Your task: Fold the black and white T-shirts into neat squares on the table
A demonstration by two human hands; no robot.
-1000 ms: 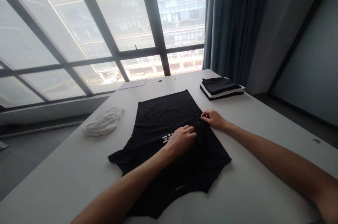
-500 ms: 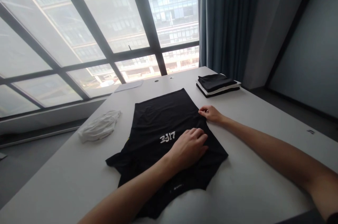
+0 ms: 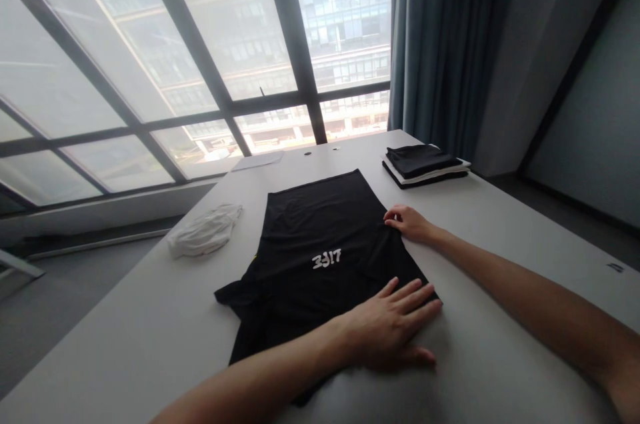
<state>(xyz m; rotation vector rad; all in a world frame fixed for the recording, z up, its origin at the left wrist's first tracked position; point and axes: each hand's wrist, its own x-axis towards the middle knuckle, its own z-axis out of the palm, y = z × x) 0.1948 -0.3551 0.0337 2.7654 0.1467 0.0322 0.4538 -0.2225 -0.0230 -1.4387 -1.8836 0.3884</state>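
A black T-shirt point(image 3: 305, 224) lies spread on the white table, its hem toward the window and its collar end near me. White lettering that reads upside down from here crosses its middle. My left hand point(image 3: 393, 324) rests palm down on the sleeve at the right, its fingers spread out. Farther up, my right hand point(image 3: 407, 221) pinches the right side edge of the shirt between thumb and fingers. The near part of the shirt is partly hidden under my left forearm.
A crumpled white garment point(image 3: 207, 231) lies left of the shirt. At the far right sits a stack of folded black and white clothes point(image 3: 425, 167). A white sheet point(image 3: 257, 161) lies by the table's far left edge, before the window.
My left hand has moved from the shirt's middle toward me and right onto the sleeve, its fingers now spread. My right hand keeps its pinch on the side edge. The view has shifted slightly.
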